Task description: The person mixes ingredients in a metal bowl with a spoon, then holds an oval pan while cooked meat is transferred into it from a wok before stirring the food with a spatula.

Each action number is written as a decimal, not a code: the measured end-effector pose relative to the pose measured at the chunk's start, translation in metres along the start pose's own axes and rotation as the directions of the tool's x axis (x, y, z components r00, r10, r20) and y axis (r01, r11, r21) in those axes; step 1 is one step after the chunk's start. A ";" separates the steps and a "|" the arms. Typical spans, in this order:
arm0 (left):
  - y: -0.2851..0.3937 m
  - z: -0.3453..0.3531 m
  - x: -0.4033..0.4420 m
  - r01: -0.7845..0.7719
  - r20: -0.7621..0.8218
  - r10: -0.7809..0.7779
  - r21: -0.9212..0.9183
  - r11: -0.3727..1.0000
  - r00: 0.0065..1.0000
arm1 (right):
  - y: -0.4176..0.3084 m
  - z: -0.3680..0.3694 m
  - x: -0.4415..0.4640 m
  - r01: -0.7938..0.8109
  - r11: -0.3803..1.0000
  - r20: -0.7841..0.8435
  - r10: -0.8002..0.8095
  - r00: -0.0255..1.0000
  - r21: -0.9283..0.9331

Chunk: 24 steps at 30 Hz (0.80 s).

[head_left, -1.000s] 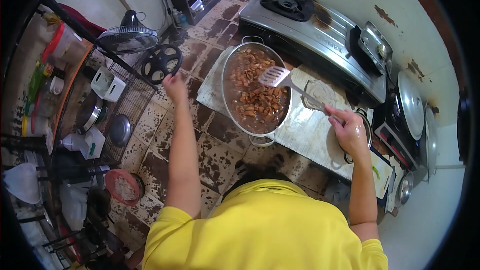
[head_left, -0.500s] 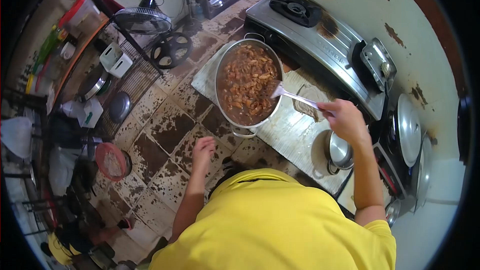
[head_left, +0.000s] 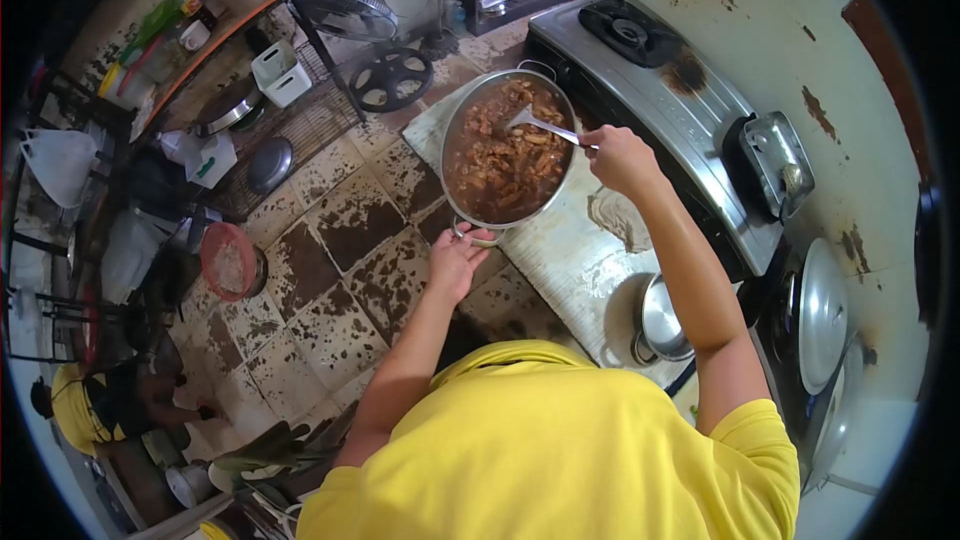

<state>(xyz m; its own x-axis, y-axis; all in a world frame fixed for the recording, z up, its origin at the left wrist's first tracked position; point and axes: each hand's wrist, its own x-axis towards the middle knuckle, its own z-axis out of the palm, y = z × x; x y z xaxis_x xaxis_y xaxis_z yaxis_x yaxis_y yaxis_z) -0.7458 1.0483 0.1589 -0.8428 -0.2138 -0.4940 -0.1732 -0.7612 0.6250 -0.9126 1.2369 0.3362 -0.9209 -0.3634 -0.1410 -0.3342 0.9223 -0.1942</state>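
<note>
A large metal pot (head_left: 447, 180) full of chopped meat in brown sauce (head_left: 505, 165) stands on the pale worn board in front of me. My right hand (head_left: 622, 158) grips the handle end of a metal spatula (head_left: 550, 128). The spatula's blade dips into the meat near the pot's upper middle. At the pot's near side, my left hand (head_left: 458, 262) has its fingers around the loop handle (head_left: 480, 238). Part of that handle is hidden by the fingers.
A smaller metal pot (head_left: 662, 318) and a crumpled cloth (head_left: 618, 218) lie on the board (head_left: 560, 275). Along the wall runs a gas stove (head_left: 690, 105). Left are a wire rack, a fan (head_left: 345, 12) and a red basin (head_left: 228, 260). Another person in yellow (head_left: 85, 408) is at lower left.
My left hand has come up from beside the pot and taken hold of its near handle. My right hand has pushed the spatula forward and left, deeper over the meat.
</note>
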 end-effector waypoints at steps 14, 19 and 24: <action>0.030 -0.027 0.015 0.011 0.133 -0.024 0.092 0.996 0.991 | -0.014 -0.002 -0.007 -0.165 0.985 -0.108 0.170 0.980 0.053; 0.046 -0.037 0.021 0.156 0.200 -0.182 0.140 0.978 0.963 | -0.041 -0.015 -0.063 -0.232 0.973 -0.148 0.229 0.962 -0.004; 0.053 -0.042 0.029 0.252 0.274 -0.289 0.164 0.954 0.917 | -0.056 0.043 -0.061 -0.228 0.970 -0.168 0.239 0.956 0.080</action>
<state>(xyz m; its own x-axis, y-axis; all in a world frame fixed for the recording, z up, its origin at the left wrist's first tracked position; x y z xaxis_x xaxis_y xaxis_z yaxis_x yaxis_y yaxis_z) -0.7577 0.9762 0.1523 -0.8627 0.1919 -0.4679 -0.4608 -0.6797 0.5708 -0.8291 1.2011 0.3136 -0.9943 -0.1050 -0.0180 -0.0980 0.9674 -0.2336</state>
